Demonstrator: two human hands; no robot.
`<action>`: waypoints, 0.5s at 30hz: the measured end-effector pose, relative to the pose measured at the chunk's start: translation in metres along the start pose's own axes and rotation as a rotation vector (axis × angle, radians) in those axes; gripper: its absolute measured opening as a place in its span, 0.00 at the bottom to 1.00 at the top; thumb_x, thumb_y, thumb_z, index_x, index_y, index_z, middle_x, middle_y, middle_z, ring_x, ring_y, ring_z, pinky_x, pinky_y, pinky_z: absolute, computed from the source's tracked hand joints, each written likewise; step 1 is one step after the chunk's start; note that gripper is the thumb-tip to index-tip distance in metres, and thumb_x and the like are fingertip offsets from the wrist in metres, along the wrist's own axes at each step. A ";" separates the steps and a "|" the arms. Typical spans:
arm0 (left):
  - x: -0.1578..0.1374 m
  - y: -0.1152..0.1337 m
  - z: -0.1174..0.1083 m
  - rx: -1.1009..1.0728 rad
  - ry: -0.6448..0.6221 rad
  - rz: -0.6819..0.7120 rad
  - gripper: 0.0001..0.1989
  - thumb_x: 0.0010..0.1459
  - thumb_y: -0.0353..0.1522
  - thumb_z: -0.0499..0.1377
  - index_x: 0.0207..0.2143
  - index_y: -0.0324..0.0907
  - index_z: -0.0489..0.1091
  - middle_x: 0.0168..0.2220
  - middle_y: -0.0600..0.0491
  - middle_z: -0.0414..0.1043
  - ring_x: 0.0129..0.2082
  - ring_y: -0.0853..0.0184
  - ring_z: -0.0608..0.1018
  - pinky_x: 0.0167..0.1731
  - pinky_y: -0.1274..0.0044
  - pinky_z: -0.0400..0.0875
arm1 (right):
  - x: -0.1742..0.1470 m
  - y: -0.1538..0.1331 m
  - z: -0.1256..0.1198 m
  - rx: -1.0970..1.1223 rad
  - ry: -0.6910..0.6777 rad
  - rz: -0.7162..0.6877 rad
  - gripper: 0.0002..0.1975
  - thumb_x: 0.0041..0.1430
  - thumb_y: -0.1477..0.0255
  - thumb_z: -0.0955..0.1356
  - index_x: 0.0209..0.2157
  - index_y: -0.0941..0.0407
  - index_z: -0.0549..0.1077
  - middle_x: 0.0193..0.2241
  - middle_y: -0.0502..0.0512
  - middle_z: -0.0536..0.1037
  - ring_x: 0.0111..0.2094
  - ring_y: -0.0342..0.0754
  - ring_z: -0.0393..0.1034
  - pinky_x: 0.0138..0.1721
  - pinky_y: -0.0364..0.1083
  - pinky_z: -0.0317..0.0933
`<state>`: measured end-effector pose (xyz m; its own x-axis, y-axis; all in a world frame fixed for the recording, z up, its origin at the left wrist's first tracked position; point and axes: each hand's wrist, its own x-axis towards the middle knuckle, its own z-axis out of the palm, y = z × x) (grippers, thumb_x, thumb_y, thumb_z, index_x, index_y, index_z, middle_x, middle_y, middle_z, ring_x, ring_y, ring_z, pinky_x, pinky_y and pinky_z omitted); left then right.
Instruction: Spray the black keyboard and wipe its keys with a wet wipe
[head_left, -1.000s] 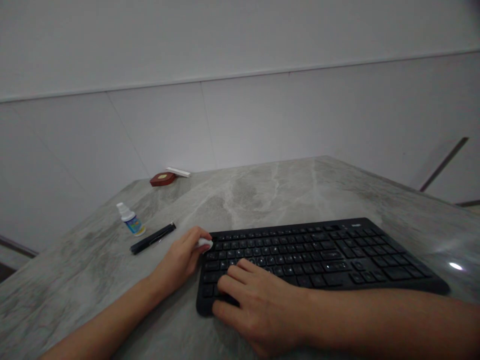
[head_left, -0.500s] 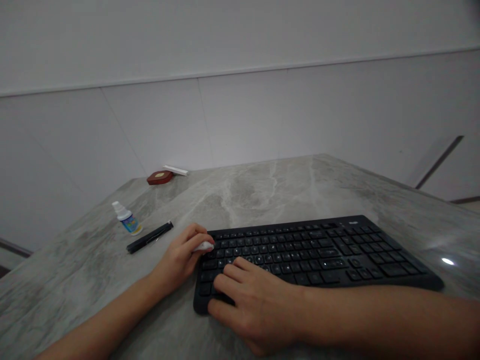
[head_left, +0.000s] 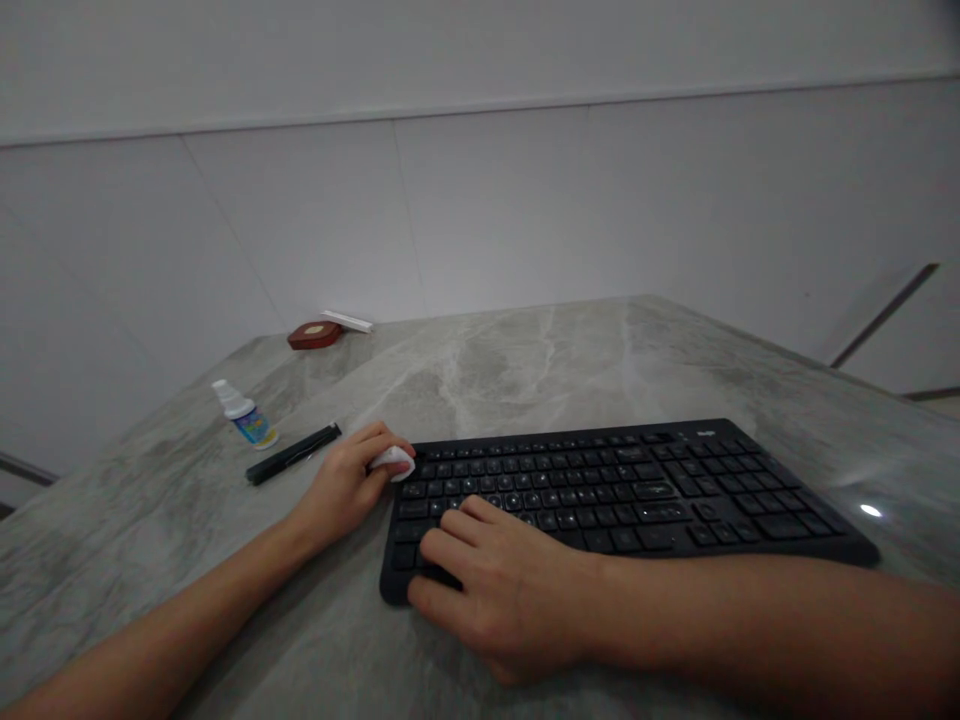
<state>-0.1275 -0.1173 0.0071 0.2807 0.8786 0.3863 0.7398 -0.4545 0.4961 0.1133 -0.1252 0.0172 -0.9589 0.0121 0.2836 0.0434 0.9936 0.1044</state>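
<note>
A black keyboard (head_left: 600,490) lies flat on the grey marbled tabletop. At its upper-left corner, my left hand (head_left: 352,485) pinches a small crumpled white wipe (head_left: 395,462), which sits against the end of the top key rows. My right hand (head_left: 502,590) lies over the lower-left part of the keyboard, fingers curled on the keys and thumb at the front edge, holding it. Left of my left hand is a black pen-like tool (head_left: 292,455) with a clip. Behind that stands a small white spray bottle (head_left: 246,415) with a colourful label.
At the far left of the table (head_left: 510,370), a reddish-brown rounded case (head_left: 315,335) sits beside a narrow white strip (head_left: 346,321). A pale wall (head_left: 480,210) rises directly behind the table. Light glints off the surface at the right.
My left hand has shifted slightly left and up along the keyboard's corner, and more of the white wipe shows. My right hand keeps its place on the keyboard. The view has tilted slightly.
</note>
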 end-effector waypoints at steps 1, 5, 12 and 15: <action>0.000 0.000 0.000 0.004 -0.012 0.025 0.07 0.61 0.26 0.54 0.36 0.42 0.71 0.33 0.55 0.67 0.34 0.68 0.71 0.36 0.76 0.64 | 0.000 0.000 0.000 0.001 0.001 0.001 0.11 0.56 0.70 0.65 0.41 0.59 0.68 0.36 0.56 0.67 0.34 0.50 0.58 0.34 0.49 0.52; 0.000 0.003 0.001 0.006 -0.061 0.104 0.09 0.61 0.25 0.52 0.37 0.42 0.72 0.33 0.54 0.67 0.34 0.69 0.71 0.35 0.77 0.64 | 0.001 0.000 0.000 0.005 0.005 -0.003 0.11 0.56 0.70 0.65 0.40 0.59 0.68 0.35 0.55 0.67 0.35 0.50 0.58 0.34 0.49 0.52; 0.000 -0.001 0.003 -0.001 -0.008 0.054 0.07 0.62 0.29 0.53 0.38 0.42 0.72 0.34 0.54 0.67 0.35 0.67 0.72 0.37 0.75 0.65 | 0.001 0.000 0.001 0.009 -0.004 -0.001 0.13 0.56 0.69 0.65 0.43 0.59 0.68 0.36 0.56 0.68 0.35 0.50 0.59 0.34 0.49 0.54; -0.001 -0.002 0.003 -0.015 -0.017 0.054 0.07 0.63 0.29 0.53 0.37 0.42 0.71 0.34 0.53 0.68 0.35 0.67 0.72 0.37 0.74 0.65 | 0.000 -0.001 0.002 0.008 0.011 -0.004 0.13 0.55 0.69 0.66 0.41 0.59 0.68 0.36 0.56 0.69 0.35 0.50 0.59 0.34 0.50 0.54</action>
<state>-0.1270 -0.1168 0.0036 0.3303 0.8553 0.3992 0.7143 -0.5030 0.4866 0.1125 -0.1258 0.0149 -0.9559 0.0073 0.2937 0.0375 0.9945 0.0975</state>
